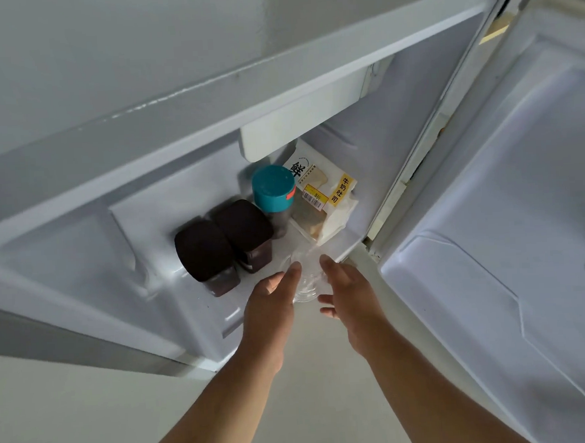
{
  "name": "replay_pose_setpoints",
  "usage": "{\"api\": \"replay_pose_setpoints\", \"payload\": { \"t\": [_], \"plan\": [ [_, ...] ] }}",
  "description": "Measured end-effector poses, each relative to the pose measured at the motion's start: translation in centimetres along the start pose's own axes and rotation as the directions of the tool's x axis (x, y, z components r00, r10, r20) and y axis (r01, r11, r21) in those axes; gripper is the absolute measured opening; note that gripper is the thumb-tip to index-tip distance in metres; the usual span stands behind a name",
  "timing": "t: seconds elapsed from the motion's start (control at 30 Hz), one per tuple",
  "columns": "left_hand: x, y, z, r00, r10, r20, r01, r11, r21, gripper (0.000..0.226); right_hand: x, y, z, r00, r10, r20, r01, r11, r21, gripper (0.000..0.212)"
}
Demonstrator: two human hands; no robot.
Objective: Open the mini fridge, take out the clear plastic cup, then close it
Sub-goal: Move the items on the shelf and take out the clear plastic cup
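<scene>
Mini fridge point(81, 254): I see it open, its one door point(523, 207) swung wide to the right; opening is done, I judge.
Fridge floor: it carries two dark-lidded jars point(204, 250), one teal-capped jar point(272, 188) and one bread packet point(320, 199).
Hands: my left hand point(272, 301) and right hand point(348, 296) press the cup from both sides, fingers loosely curled around it.
Clear plastic cup point(307, 282): one only, at the front edge of the fridge floor, near its right corner, between my hands.
Left to do: bring the cup out, then close the door.
</scene>
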State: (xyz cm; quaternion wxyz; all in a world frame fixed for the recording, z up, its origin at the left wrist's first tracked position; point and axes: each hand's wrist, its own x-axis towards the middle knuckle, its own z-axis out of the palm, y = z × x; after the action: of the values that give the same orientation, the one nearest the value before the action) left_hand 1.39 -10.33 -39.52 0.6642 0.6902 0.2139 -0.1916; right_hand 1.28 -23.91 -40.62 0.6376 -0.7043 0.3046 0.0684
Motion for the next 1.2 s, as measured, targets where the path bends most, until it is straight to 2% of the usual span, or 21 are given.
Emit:
{"api": "replay_pose_setpoints", "payload": {
  "t": [0.17,0.33,0.53,0.9,1.2],
  "plan": [
    [-1.1,-0.4,0.0,0.999,0.021,0.034,-0.023,0.999,0.045,0.087,-1.7,0.4,-0.7,1.0,0.005,-0.02,-0.005,1.0,0.026,0.041],
    [-2.1,-0.8,-0.1,0.998,0.016,0.06,-0.022,0.996,0.089,0.085,-3.4,0.8,-1.2,0.999,0.015,-0.036,-0.014,0.999,0.039,0.063],
    [-3.1,-1.7,-0.3,0.996,-0.004,0.089,-0.005,0.994,0.107,0.089,-5.1,1.3,-2.0,0.997,0.034,-0.063,-0.031,0.998,0.057,0.044],
    [-6.8,-3.5,-1.5,0.991,-0.019,0.131,-0.004,0.986,0.169,0.086,-9.6,3.7,-2.8,0.993,0.059,-0.1,-0.049,0.994,0.093,0.04],
    [-15.5,-6.7,-4.2,0.99,0.037,0.133,-0.062,0.98,0.19,0.082,-18.0,6.4,-3.8,0.997,0.015,-0.076,-0.01,0.998,0.063,0.026]
  ]
}}
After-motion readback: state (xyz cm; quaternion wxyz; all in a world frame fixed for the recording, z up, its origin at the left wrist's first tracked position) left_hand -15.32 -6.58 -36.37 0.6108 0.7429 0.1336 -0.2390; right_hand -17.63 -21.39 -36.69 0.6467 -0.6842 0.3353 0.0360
